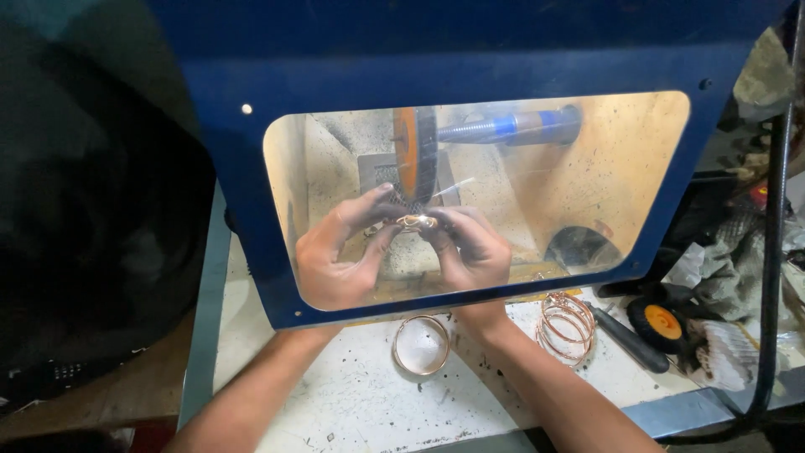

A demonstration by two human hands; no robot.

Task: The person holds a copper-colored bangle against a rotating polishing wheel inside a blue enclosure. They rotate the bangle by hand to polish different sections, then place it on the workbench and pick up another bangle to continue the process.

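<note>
Copper-coloured metal, a small shiny ring-shaped bangle [417, 221], sits at the centre of the frame, pinched between both hands just under the rim of the orange-hubbed buffing wheel [414, 159]; whether it touches the wheel cannot be told through the glare. Left hand [340, 252], centre-left behind the clear shield, has thumb and fingers closed on the bangle's left end; right hand [470, 247], just beside it, has its darkened fingertips closed on the bangle's right end, so both grips are tight and narrow, with the piece spanning the small gap between them. Both forearms run up from the lower edge of the frame and pass under the blue metal hood with its clear plastic window [251, 151], which fills the upper and middle part of the view; behind the window, upper centre-right, a blue and grey threaded spindle [511, 127] runs sideways from the wheel. Below the hood, on the white speckled worktop [352, 394], a single copper wire bangle [422, 344] lies flat between the two forearms; a stack of several copper wire bangles [566, 325] lies to the right of the right forearm; further right, a spare black wheel with an orange hub [661, 323] lies near crumpled grey rags [729, 268]; a black cable [776, 252] hangs down the right edge.
</note>
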